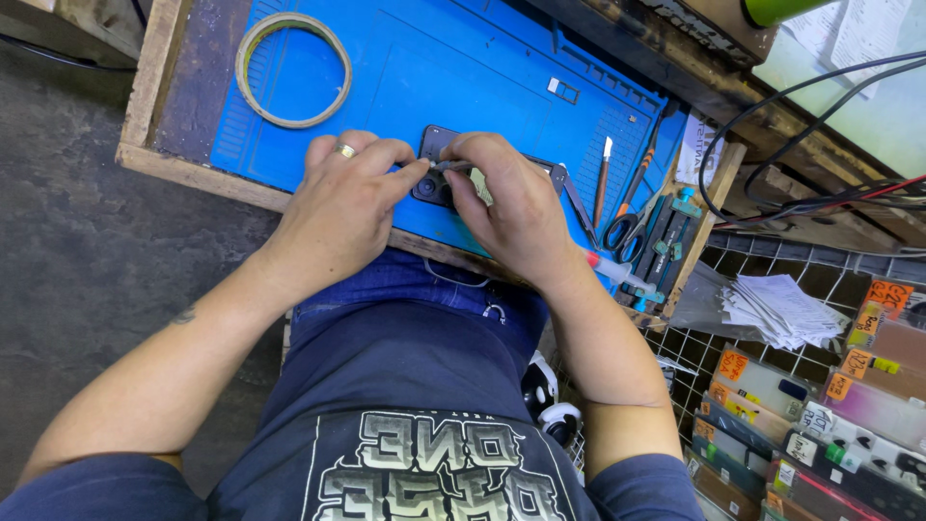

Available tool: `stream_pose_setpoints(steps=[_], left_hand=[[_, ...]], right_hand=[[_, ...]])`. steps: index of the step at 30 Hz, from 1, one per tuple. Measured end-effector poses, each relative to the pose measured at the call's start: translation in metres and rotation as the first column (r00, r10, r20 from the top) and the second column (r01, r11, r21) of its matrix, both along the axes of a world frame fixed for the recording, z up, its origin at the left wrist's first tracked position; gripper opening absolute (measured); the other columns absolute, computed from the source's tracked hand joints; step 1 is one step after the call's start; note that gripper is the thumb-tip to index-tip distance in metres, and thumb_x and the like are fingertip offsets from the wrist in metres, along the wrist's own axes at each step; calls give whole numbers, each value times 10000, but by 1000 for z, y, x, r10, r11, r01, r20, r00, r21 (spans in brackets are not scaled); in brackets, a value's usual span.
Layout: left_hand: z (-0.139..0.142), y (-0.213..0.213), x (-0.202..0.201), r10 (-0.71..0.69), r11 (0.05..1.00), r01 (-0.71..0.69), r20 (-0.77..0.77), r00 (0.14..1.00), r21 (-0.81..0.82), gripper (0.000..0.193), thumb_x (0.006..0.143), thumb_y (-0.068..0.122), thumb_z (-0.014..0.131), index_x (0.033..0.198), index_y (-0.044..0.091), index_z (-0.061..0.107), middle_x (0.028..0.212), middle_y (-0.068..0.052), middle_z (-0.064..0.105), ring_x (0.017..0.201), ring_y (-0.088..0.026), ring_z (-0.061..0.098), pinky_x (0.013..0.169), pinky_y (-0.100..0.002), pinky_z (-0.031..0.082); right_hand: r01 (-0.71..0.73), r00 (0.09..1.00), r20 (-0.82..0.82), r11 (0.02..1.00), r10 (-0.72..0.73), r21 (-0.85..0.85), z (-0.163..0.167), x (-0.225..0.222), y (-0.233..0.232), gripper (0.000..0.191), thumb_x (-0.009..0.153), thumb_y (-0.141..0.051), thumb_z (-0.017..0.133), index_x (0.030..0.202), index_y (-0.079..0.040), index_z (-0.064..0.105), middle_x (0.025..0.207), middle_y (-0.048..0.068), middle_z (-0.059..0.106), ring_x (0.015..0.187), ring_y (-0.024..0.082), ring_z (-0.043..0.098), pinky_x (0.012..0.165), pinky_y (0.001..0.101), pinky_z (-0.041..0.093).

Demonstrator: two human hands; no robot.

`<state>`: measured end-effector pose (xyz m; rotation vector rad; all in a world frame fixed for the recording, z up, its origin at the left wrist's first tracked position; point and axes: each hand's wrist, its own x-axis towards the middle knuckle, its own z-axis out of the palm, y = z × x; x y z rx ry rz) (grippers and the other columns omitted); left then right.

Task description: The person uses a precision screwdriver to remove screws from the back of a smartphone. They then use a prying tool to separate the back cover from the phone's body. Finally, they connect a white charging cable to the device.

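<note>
The person sat over a blue work mat (463,68) laid on a rough wooden bench (159,68), both hands drawn together at the near edge of the mat; under them lay a dark phone (434,164), back up, its camera lenses showing between the fingers. The left hand (342,198), a ring on one finger, was curled with thumb and forefinger pinched against the phone's near end, steadying it; the right hand (511,207) was closed on a thin grey tool (451,166), its tip laid across the phone just by the lenses; what sort of tip it had I could not tell, the fingers hid it.

By my reckoning the work stood at the fine part, picking or prising at something small beside the camera; the next move would call for a light, steady touch, the left hand keeping the phone from sliding on the mat while the tool did its bit.

A ring of pale tape (294,69) lay at the far left corner of the mat; towards the right edge lay tweezers (577,201), a small blade (602,178), scissors (627,227) and a thin tube with a red collar (617,272), all apart from the hands. Beyond the bench on the right stood a wire basket (801,259) of white slips (776,309) and packaged goods with orange tags.
</note>
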<state>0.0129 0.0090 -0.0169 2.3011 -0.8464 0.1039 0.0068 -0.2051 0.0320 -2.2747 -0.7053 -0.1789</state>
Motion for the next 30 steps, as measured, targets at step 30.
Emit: stream_pose_setpoints(steps=[30], left_hand=[[4, 0, 8, -38, 993, 27, -99, 994, -112, 588, 822, 191, 802, 1348, 25, 598, 1312, -102, 669, 1153, -313, 580, 981, -463, 384]], right_hand=[[-39, 997, -76, 987, 27, -156, 19, 10, -5, 242, 982, -13, 731, 1172, -19, 582, 1116, 130, 688, 990, 295, 732, 813, 369, 589]])
